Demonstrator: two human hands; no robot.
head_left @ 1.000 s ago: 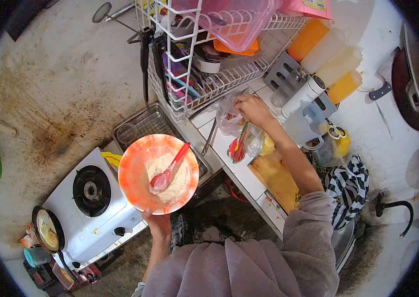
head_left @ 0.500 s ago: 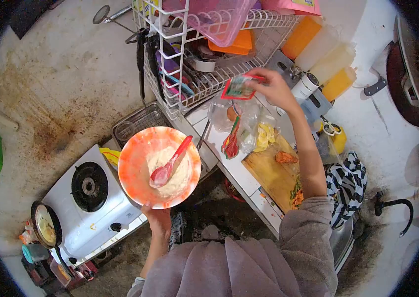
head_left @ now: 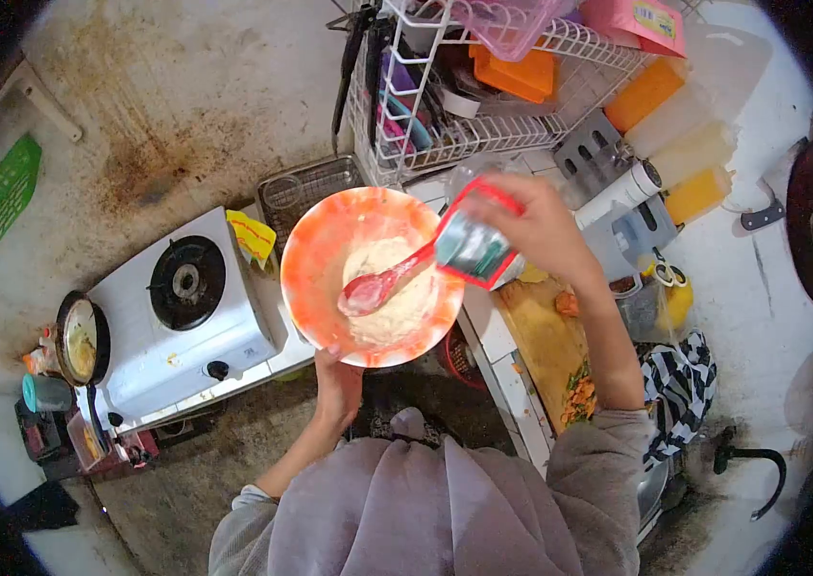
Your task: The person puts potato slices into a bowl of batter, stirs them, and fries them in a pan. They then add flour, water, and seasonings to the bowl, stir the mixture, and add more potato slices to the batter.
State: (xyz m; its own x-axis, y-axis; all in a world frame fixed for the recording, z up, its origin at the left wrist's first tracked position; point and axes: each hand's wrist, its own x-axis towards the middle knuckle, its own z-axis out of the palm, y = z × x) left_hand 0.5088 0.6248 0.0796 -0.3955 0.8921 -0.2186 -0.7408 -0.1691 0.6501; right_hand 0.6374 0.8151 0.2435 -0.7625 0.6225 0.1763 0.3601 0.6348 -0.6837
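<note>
My left hand (head_left: 335, 386) is closed on the near rim of an orange-and-white bowl (head_left: 315, 245), holding it up between the stove and the counter. Pale batter (head_left: 392, 322) lies inside, and a red spoon (head_left: 368, 294) rests in it with its handle toward the right rim. Over that right rim, my right hand (head_left: 521, 226) grips a red-edged sachet (head_left: 472, 245) with a dark green and white face. The sachet covers the end of the spoon handle. Its opening, if any, is too blurred to make out.
A white gas stove (head_left: 181, 331) stands at left, with a frying pan (head_left: 83, 341) on its far-left end. On the right counter lies a cutting board (head_left: 546, 336) with chopped vegetables (head_left: 579, 396). A white wire rack (head_left: 512, 130) is behind; a black tap (head_left: 752, 456) is at right.
My right hand has brought the sachet from above the counter by the rack down to the bowl's right side. The view has shifted, and my left hand still holds the bowl.
</note>
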